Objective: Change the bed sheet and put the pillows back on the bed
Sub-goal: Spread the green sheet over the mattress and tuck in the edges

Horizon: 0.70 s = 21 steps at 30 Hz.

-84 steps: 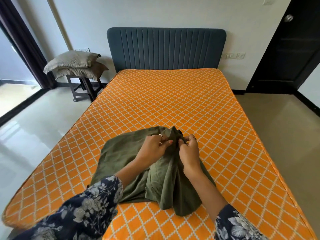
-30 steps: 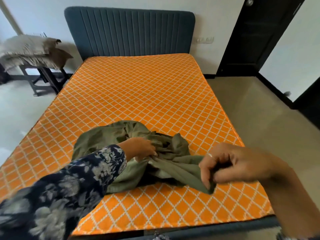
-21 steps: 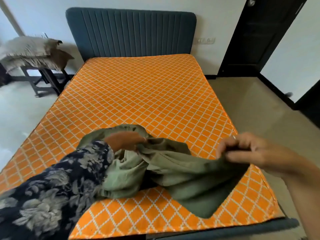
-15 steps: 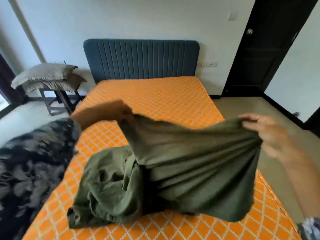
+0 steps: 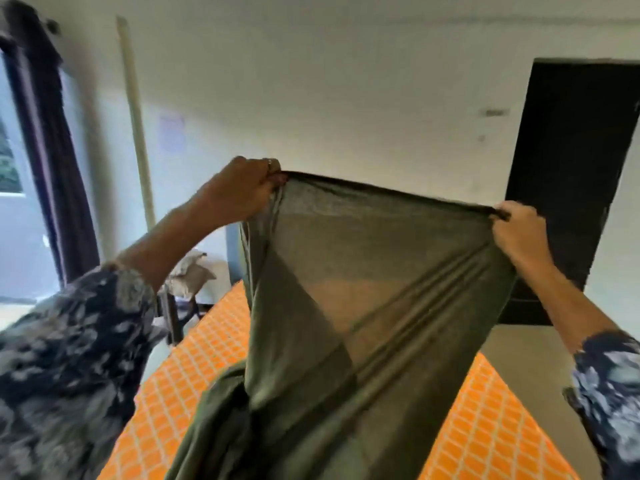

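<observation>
Head view is showing the bed with its orange diamond-pattern mattress lying bare on both sides of the cloth, so the old sheet is judged to be already off and the replacement not yet laid.

The green bed sheet is hanging in front of the camera, raised above the bed, with its top edge stretched nearly taut between the two hands and its lower part trailing in folds toward the mattress. It is judged to be in the opening-out step; spreading, aligning and tucking are remaining.

The left hand is gripping the upper left end of the sheet edge, fingers curled tightly round a gathered bunch of cloth. The right hand is pinching the upper right end, fingers closed over the hem.

The pillows are resting off the bed, apparently on a dark stand beside the headboard, partly hidden by the left arm; returning them is remaining as the last step.

A pale sheet of paper is showing on the wall, and a small plate beside the dark door; both are blurred, and no brand, label or writing is readable anywhere.
</observation>
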Tool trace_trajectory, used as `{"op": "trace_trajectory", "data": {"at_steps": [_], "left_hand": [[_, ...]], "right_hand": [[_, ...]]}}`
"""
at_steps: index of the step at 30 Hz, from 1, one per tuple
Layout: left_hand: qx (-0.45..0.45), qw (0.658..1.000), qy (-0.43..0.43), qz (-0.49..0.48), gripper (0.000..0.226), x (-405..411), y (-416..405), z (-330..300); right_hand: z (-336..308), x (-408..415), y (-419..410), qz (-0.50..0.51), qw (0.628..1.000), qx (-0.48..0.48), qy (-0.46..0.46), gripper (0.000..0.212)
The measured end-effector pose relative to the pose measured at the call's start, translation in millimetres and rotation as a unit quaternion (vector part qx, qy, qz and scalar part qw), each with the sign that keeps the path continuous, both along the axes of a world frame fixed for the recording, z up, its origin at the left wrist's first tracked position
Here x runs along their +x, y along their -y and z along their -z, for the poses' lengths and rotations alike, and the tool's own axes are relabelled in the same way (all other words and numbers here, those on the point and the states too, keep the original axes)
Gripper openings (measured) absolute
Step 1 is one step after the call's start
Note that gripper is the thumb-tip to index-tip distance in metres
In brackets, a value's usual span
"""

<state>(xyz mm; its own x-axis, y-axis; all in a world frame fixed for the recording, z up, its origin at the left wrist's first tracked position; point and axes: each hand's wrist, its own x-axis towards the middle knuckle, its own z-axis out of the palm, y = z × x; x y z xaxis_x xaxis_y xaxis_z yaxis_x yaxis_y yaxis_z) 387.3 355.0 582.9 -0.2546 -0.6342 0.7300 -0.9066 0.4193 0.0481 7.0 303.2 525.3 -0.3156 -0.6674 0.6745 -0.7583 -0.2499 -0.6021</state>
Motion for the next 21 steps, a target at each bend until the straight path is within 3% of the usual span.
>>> {"op": "trace_trajectory", "data": {"at_steps": [3,5,7,9,11,13,16,19,21], "left_hand": [[0.027,1.000,-0.004,0.003,0.042,7.5,5.2,16.0],[0.065,0.997,0.047,0.016,0.043,-2.3,7.4,43.2],[0.128,0.983,0.121,0.049,0.035,-20.8,0.5,80.5],[0.168,0.967,0.177,0.067,0.028,-39.4,-7.4,112.5],[0.178,0.960,0.200,0.085,0.030,-54.0,-13.1,135.4],[0.193,0.949,0.222,0.118,0.034,-64.8,-19.0,151.4],[0.231,0.927,0.211,0.205,0.028,-70.1,-18.8,162.3],[0.317,0.879,0.165,0.315,0.029,-65.3,-15.2,178.8],[0.374,0.848,0.186,0.326,0.026,-64.5,-17.2,203.5]], "right_hand": [[-5.7,7.5,6.0,0.033,0.999,0.030,0.030,0.032],[-5.2,30.7,0.1,0.017,0.996,0.066,0.062,0.030],[17.2,68.2,-18.8,-0.103,0.991,0.083,0.036,0.029],[60.0,111.0,-53.5,-0.264,0.962,0.056,-0.029,0.032],[103.9,137.6,-85.7,-0.345,0.933,0.065,-0.077,0.043],[139.2,147.8,-98.2,-0.362,0.923,0.115,-0.056,0.045],[170.4,142.8,-102.3,-0.361,0.913,0.186,0.020,0.021],[181.1,126.7,-123.9,-0.354,0.910,0.212,0.047,0.022],[183.9,114.3,-149.6,-0.372,0.899,0.223,0.065,0.011]]}}
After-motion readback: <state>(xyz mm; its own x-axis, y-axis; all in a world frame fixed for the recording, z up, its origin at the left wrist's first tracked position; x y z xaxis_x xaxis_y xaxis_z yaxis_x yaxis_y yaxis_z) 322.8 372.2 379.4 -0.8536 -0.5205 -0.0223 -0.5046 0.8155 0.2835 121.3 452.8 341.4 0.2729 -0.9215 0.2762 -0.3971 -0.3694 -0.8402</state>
